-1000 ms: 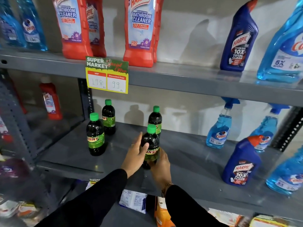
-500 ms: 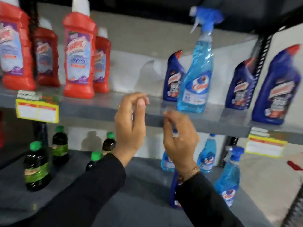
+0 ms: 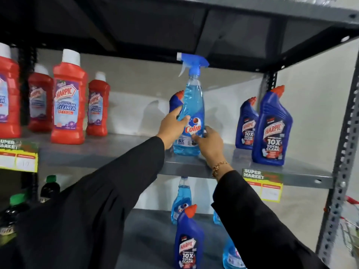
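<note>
A tall blue Colin spray bottle (image 3: 192,105) with a blue trigger head stands upright on the upper grey shelf (image 3: 120,152). My left hand (image 3: 172,127) grips its left side, thumb across the front above the label. My right hand (image 3: 208,144) holds the lower right of the bottle, fingers curled round its base area. Both arms wear black sleeves; a gold bracelet sits on the right wrist.
Red Harpic bottles (image 3: 68,101) line the shelf to the left, dark blue Harpic bottles (image 3: 272,129) to the right and one (image 3: 174,102) right behind the spray bottle. The lower shelf holds a blue Harpic bottle (image 3: 189,241), spray bottles and green-capped dark bottles (image 3: 11,216). Perforated upright (image 3: 342,152) at right.
Both hands left the green-capped dark bottle on the lower shelf, rose to the upper shelf and closed round the blue spray bottle. The view tilted up and right.
</note>
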Available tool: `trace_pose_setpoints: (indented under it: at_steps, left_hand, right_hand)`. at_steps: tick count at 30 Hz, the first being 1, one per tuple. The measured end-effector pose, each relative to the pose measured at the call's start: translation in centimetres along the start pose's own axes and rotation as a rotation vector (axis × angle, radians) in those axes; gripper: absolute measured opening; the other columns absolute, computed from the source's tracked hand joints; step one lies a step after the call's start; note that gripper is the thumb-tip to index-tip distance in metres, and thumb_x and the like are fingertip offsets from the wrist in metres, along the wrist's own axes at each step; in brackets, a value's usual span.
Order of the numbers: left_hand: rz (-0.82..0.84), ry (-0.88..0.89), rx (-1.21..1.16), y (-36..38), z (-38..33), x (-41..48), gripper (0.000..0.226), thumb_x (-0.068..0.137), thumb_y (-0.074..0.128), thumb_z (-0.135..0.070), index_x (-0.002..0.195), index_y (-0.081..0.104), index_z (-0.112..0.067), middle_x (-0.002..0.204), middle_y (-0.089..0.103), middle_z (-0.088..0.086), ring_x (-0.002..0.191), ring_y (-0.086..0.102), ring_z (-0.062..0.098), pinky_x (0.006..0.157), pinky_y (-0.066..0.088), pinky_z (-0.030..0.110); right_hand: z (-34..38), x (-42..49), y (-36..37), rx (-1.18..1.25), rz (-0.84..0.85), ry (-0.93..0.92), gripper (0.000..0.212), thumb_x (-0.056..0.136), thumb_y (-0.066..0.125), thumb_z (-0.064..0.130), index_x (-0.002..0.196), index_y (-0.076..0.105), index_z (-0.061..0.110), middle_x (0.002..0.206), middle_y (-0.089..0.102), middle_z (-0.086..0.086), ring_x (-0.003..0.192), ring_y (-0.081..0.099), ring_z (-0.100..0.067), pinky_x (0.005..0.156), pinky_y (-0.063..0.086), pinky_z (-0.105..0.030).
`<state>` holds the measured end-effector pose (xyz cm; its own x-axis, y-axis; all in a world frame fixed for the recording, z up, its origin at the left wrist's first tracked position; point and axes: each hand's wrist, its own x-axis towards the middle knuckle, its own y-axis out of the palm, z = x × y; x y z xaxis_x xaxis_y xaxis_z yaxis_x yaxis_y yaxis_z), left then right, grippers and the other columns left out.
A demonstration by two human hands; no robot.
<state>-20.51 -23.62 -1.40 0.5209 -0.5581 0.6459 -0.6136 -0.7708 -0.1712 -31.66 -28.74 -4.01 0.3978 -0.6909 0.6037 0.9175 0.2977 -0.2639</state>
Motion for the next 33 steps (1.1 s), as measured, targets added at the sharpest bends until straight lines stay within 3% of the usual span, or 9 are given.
trace_pose_setpoints:
  at_steps: [3, 7, 12, 19, 24, 26, 28, 31, 33]
  left_hand:
    - [-0.054, 0.041, -0.008, 0.4, -0.7, -1.6, 0.046, 0.09, 0.054, -0.025, 0.135, 0.042, -0.024, 0.128, 0.061, 0.004, 0.106, 0.063, 0.019, 0.093, 0.053, 0.043]
    - [-0.122, 0.156, -0.046, 0.3, -2.6, -5.0, 0.043, 0.091, 0.052, -0.03, 0.134, 0.043, -0.029, 0.129, 0.059, 0.001, 0.11, 0.06, 0.015, 0.094, 0.052, 0.041]
    - [-0.204, 0.282, -0.112, -0.3, -3.8, -12.7, 0.048, 0.088, 0.052, -0.041, 0.134, 0.04, -0.038, 0.133, 0.053, -0.004, 0.12, 0.054, 0.012, 0.099, 0.048, 0.043]
    - [-0.245, 0.282, 0.161, -2.0, 4.4, -22.8, 0.05, 0.086, 0.053, -0.042, 0.132, 0.037, -0.033, 0.122, 0.046, -0.026, 0.118, 0.046, -0.006, 0.099, 0.04, 0.017]
    - [-0.118, 0.084, 0.244, -3.2, 12.9, -26.6, 0.051, 0.083, 0.062, -0.034, 0.129, 0.039, -0.037, 0.125, 0.041, -0.028, 0.118, 0.039, -0.019, 0.099, 0.038, 0.013]
    - [-0.041, -0.046, 0.22, -3.7, 15.6, -27.1, 0.053, 0.084, 0.059, -0.037, 0.128, 0.034, -0.053, 0.126, 0.042, -0.032, 0.121, 0.046, -0.006, 0.1, 0.046, 0.031]
    - [0.017, -0.157, 0.207, -4.2, 18.0, -27.2, 0.051, 0.085, 0.056, -0.041, 0.13, 0.034, -0.053, 0.127, 0.048, -0.025, 0.12, 0.051, 0.005, 0.097, 0.049, 0.043]
    - [0.06, -0.255, 0.243, -4.4, 20.5, -26.5, 0.051, 0.09, 0.055, -0.029, 0.135, 0.034, -0.039, 0.126, 0.049, -0.01, 0.118, 0.052, 0.008, 0.097, 0.049, 0.046]
    - [0.074, -0.292, 0.244, -4.3, 21.9, -25.8, 0.053, 0.091, 0.055, -0.025, 0.138, 0.033, -0.03, 0.13, 0.046, -0.008, 0.122, 0.049, 0.009, 0.1, 0.046, 0.045]
  right_hand:
    - [0.0, -1.5, -0.4, -0.005, -0.073, -0.099, 0.028, 0.084, 0.063, 0.015, 0.11, 0.057, 0.008, 0.107, 0.07, -0.013, 0.094, 0.067, -0.027, 0.078, 0.055, -0.034]
    - [0.7, -5.0, -1.5, 0.174, -0.111, -0.2, 0.031, 0.085, 0.063, 0.016, 0.116, 0.056, 0.016, 0.097, 0.067, 0.003, 0.085, 0.067, -0.014, 0.071, 0.057, -0.019]
    - [0.4, -11.2, -2.6, 0.314, -0.117, -0.277, 0.043, 0.084, 0.065, 0.021, 0.125, 0.052, 0.019, 0.109, 0.069, 0.002, 0.097, 0.067, -0.01, 0.084, 0.057, -0.033]
    - [-7.4, -19.4, 1.9, 0.338, 0.058, -0.071, 0.061, 0.078, 0.069, 0.033, 0.133, 0.044, 0.028, 0.128, 0.06, 0.002, 0.117, 0.057, -0.01, 0.101, 0.047, -0.038]
    - [-13.6, -22.2, 6.2, 0.276, 0.243, 0.086, 0.061, 0.081, 0.066, 0.002, 0.104, 0.042, 0.054, 0.105, 0.053, 0.034, 0.093, 0.056, 0.021, 0.08, 0.046, -0.004]
    - [-15.4, -22.6, 7.8, 0.222, 0.296, 0.158, 0.052, 0.082, 0.065, 0.003, 0.101, 0.049, 0.048, 0.101, 0.059, 0.028, 0.092, 0.06, 0.015, 0.08, 0.049, -0.008]
    - [-16.9, -22.5, 9.6, 0.162, 0.314, 0.216, 0.04, 0.081, 0.066, 0.006, 0.107, 0.055, 0.034, 0.099, 0.065, 0.016, 0.094, 0.065, 0.0, 0.08, 0.051, -0.009]
    - [-18.7, -22.0, 11.9, 0.085, 0.323, 0.282, 0.034, 0.081, 0.067, 0.009, 0.113, 0.056, 0.011, 0.101, 0.067, 0.001, 0.095, 0.066, -0.015, 0.066, 0.043, 0.002]
    - [-19.6, -21.4, 13.1, 0.038, 0.325, 0.319, 0.039, 0.081, 0.067, 0.01, 0.118, 0.054, 0.008, 0.108, 0.069, -0.007, 0.097, 0.066, -0.02, 0.07, 0.045, -0.007]
